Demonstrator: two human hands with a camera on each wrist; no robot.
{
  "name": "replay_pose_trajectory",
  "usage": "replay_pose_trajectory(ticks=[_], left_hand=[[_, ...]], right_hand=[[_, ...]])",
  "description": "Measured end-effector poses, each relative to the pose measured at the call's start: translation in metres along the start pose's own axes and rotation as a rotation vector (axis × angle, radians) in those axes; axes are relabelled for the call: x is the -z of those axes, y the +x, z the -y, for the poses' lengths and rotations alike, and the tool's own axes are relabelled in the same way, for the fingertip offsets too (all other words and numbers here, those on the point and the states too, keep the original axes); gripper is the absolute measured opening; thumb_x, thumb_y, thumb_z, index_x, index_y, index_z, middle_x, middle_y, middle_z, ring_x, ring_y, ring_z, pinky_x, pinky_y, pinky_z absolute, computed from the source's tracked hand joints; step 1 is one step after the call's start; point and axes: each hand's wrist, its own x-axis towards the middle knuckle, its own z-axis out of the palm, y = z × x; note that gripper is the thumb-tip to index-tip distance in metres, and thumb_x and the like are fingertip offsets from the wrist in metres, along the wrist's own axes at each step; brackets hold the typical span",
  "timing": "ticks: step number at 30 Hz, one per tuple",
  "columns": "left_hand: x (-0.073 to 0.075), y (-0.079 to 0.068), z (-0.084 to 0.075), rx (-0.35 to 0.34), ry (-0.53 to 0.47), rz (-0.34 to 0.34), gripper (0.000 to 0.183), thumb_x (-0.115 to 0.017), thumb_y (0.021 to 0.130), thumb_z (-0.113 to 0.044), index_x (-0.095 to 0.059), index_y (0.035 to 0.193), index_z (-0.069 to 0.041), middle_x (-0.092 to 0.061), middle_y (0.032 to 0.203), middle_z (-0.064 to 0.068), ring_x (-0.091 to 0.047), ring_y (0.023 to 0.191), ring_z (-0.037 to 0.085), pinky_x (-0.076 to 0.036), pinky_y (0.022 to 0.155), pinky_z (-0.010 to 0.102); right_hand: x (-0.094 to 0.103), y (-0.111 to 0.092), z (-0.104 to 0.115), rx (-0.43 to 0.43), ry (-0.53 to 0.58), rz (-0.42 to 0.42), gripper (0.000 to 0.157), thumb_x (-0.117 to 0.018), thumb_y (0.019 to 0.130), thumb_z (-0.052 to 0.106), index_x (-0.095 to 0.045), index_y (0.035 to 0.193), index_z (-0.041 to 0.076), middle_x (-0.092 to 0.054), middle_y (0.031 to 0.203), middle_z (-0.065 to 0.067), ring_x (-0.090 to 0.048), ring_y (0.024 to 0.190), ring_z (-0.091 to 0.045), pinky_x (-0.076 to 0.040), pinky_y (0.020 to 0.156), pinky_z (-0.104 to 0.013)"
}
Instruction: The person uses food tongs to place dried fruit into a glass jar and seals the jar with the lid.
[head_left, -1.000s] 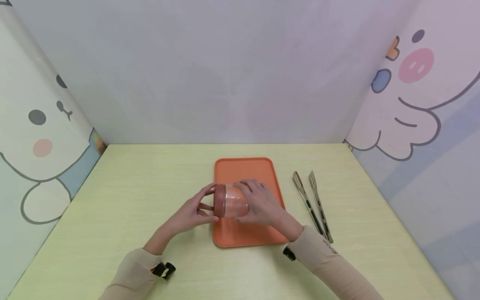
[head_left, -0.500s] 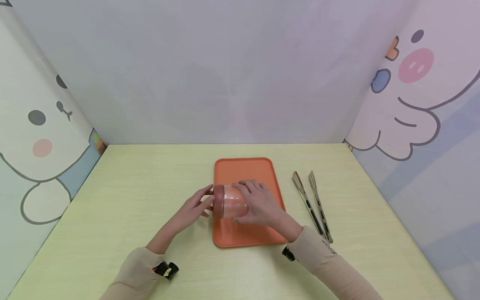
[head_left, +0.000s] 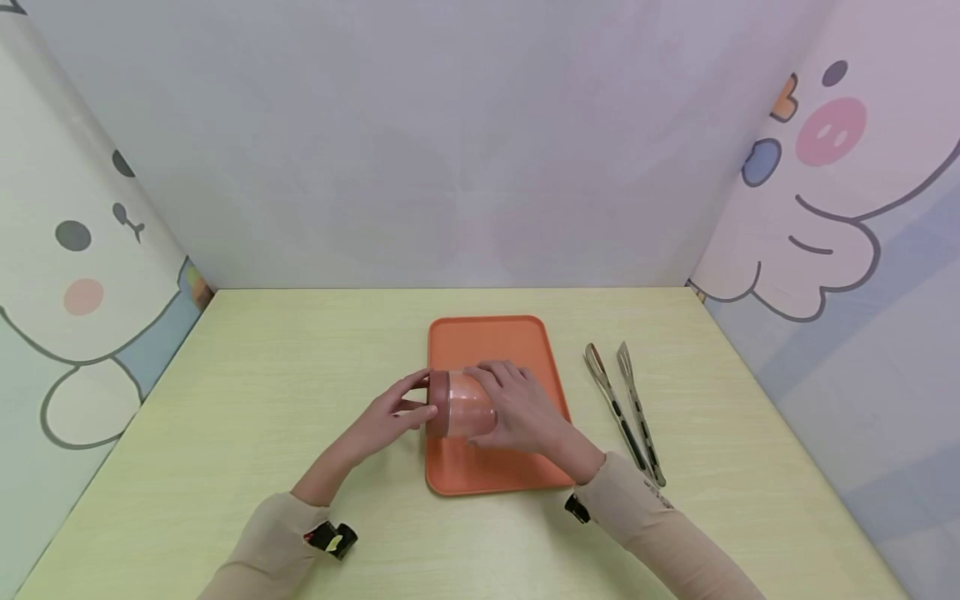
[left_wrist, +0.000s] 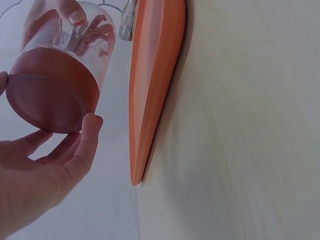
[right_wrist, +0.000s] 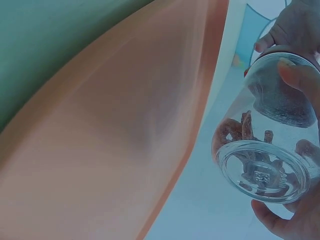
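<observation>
A clear jar (head_left: pixel 472 404) with a reddish-brown lid (head_left: pixel 438 404) lies on its side in the air, above an orange tray (head_left: pixel 487 471). My right hand (head_left: pixel 521 410) grips the jar's body near its base, thumb on the near side. From the left, my left hand (head_left: pixel 381 425) holds the lid's rim between its thumb and fingertips. The lid's flat face (left_wrist: pixel 45 102) shows in the left wrist view. Through the clear base (right_wrist: pixel 265 170) in the right wrist view, brownish shapes appear; whether they are contents or fingers seen through the wall, I cannot tell.
Right of the tray, two long metal utensils lie with their lower ends close together: one has a looped head (head_left: pixel 596 362), the other a slotted, flat head (head_left: pixel 626 358). A pale wall (head_left: pixel 457 167) stands behind the table (head_left: pixel 315 350), and printed cartoon panels flank it.
The left hand's fingers shifted off the lid's rim toward its face, then came back round the rim with the thumb on the near side. The right hand and jar have barely moved.
</observation>
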Motion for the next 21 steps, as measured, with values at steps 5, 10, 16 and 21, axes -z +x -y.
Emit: replay_pose_trajectory(ticks=[5,10,16,21], left_hand=[[0.001,-0.006,-0.013,-0.045,0.002,0.029,0.063,-0.059,0.086,-0.016,-0.024,0.138,-0.007,-0.031,0.134,0.016,-0.044,0.110,0.034,-0.044,0.083,0.040],[0.000,-0.011,-0.025,-0.089,-0.008,0.039,0.065,-0.061,0.084,-0.010,-0.025,0.137,-0.005,-0.030,0.134,0.017,-0.042,0.111,0.037,-0.045,0.083,0.036],[0.001,-0.011,-0.019,-0.174,-0.013,0.037,0.068,-0.064,0.081,-0.007,-0.027,0.137,-0.008,-0.029,0.135,0.015,-0.041,0.113,0.034,-0.045,0.081,0.031],[0.001,-0.008,-0.010,-0.184,-0.034,0.036,0.067,-0.064,0.081,-0.007,-0.028,0.137,-0.014,-0.029,0.135,0.011,-0.040,0.115,0.032,-0.044,0.083,0.036]], right_hand=[[0.000,0.000,0.000,0.003,-0.006,-0.003,0.084,-0.070,0.059,0.056,-0.042,0.125,0.012,-0.044,0.117,-0.004,-0.041,0.104,-0.020,-0.039,0.078,-0.039],[0.001,0.000,0.000,-0.001,-0.001,0.003,0.084,-0.070,0.059,0.055,-0.041,0.125,0.012,-0.044,0.117,-0.004,-0.041,0.104,-0.020,-0.039,0.079,-0.040],[0.000,-0.001,0.000,-0.005,0.010,0.002,0.084,-0.070,0.060,0.055,-0.041,0.126,0.012,-0.043,0.118,-0.004,-0.041,0.105,-0.019,-0.039,0.079,-0.039],[0.001,-0.001,0.000,-0.008,0.017,-0.001,0.084,-0.070,0.060,0.055,-0.040,0.126,0.012,-0.043,0.118,-0.004,-0.041,0.104,-0.020,-0.038,0.079,-0.039]])
